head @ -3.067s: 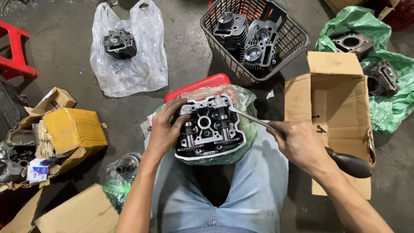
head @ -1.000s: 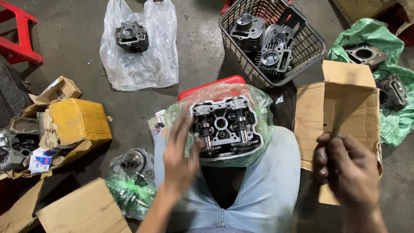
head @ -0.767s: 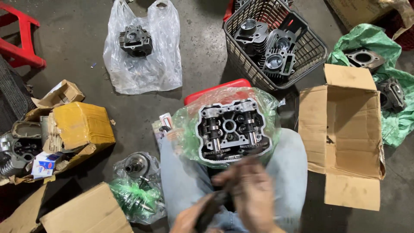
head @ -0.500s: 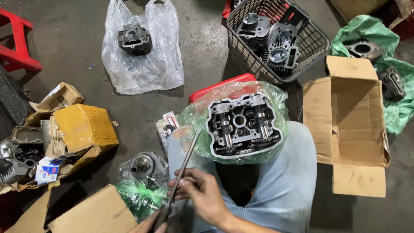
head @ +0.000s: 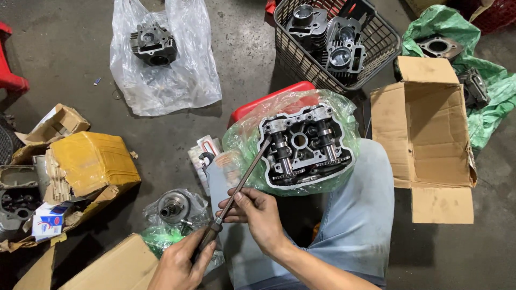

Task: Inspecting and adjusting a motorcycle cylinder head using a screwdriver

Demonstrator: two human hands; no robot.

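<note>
- Seen from your head camera looking down, your left hand is closed around the dark handle of a long screwdriver, low in the frame.
- Your right hand crosses over from the right and pinches the screwdriver's metal shaft just above the handle, fingers curled shut on it.
- The shaft slants up and to the right, and its tip rests at the left edge of a grey engine cylinder head.
- That cylinder head sits on your lap, over your light blue jeans, nested in a clear green-tinted plastic bag.
- Just behind the head, a red plastic stool shows.
- Further back, a dark wire basket holds more engine parts.
- To the right, an open cardboard box lies on the concrete floor.
- Upper left, another engine part rests on a clear plastic bag.
- To the left, a torn yellow-wrapped box lies among other cartons.
</note>
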